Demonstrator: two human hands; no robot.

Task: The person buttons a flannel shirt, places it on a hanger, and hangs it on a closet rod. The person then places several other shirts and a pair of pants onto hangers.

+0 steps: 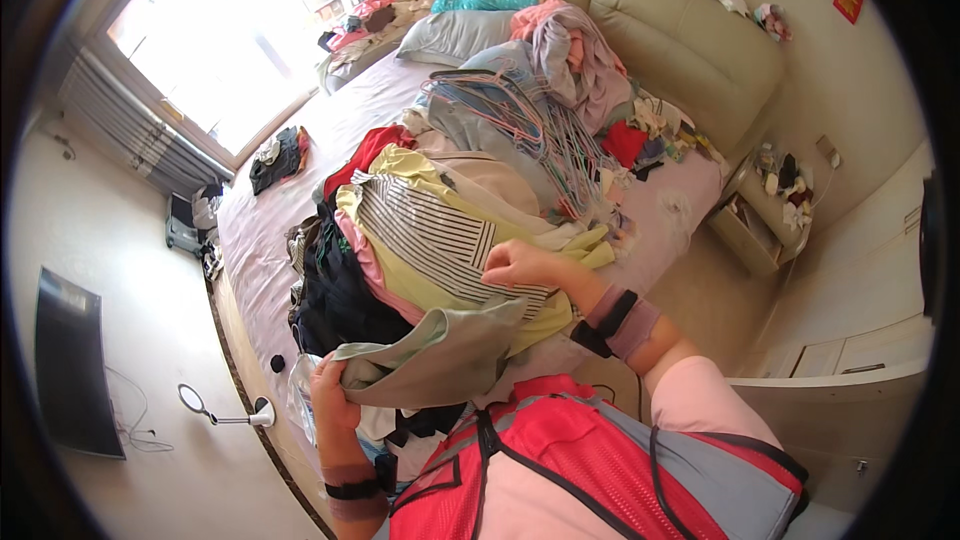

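Observation:
My left hand (334, 394) grips one edge of a grey-green garment (431, 367), which hangs in a loose fold in front of my red vest. Above the heap of clothes, my right hand (521, 264) has its fingers curled; whether they pinch any cloth cannot be made out. Beneath that hand lies a black-and-white striped garment (420, 221), spread over a yellow garment (397, 274). A pink garment (360, 244) and dark clothes (337, 300) lie to their left. Farther back, a red garment (375, 154) and a beige garment (487, 180) rest on the pile.
On the bed (262, 270), a tangle of clothes hangers (540, 135) lies beyond the pile. Dark folded clothes (279, 161) sit near the window side. A nightstand (757, 225) stands at the right, a mirror on an arm (193, 399) at the left.

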